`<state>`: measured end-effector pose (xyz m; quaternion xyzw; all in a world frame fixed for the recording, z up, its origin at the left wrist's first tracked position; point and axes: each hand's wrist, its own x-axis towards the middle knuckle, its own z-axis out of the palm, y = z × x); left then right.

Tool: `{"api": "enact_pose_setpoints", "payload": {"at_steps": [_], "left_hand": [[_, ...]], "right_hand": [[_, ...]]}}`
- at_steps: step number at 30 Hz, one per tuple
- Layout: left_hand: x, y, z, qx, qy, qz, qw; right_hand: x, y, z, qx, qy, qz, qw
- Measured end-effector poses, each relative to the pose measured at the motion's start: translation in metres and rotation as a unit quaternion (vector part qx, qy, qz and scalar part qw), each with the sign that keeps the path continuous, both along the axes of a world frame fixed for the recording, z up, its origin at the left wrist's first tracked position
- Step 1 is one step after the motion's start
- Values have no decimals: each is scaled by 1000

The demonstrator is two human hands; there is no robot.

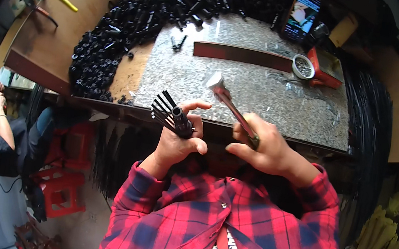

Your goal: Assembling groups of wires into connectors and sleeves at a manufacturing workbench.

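Observation:
My left hand (pixel 170 150) is wrapped round a bundle of thin black rods with a hollow black tube (pixel 177 113), like part of an umbrella frame. The rods fan up and to the left, and the tube's round opening faces up. My right hand (pixel 269 146) grips the handle of a hammer (pixel 230 103). Its pale metal head, a little blurred, is raised over the near part of the stone slab (pixel 165 74), apart from the bundle. Both hands are in front of the bench edge.
Black parts are heaped (pixel 120 38) along the left and back. On the slab lie a dark flat bar (pixel 241 55) and a white cup (pixel 303 67) of small metal pieces, beside a red box (pixel 325 68). A phone (pixel 302 17) stands behind. Another person (pixel 4 134) sits at left near red stools (pixel 62 192).

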<state>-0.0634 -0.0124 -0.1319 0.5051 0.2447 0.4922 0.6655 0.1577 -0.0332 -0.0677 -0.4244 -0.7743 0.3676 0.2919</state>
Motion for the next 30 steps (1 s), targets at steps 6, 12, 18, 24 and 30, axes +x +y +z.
{"api": "enact_pose_setpoints", "payload": {"at_steps": [6, 12, 18, 24, 30], "left_hand": [[-10, 1, -1, 10, -9, 35, 999], [-1, -5, 4, 36, 38, 50, 997], [1, -7, 4, 23, 91, 66, 993], [7, -12, 7, 38, 92, 60, 993], [12, -15, 9, 31, 80, 84, 993]], "right_hand": [[23, -19, 14, 161, -170, 10, 972], [17, -29, 13, 268, -255, -12, 929], [20, -31, 7, 305, -291, -52, 905], [22, -28, 4, 340, -309, -66, 886], [22, -31, 6, 329, -320, -55, 887]]}}
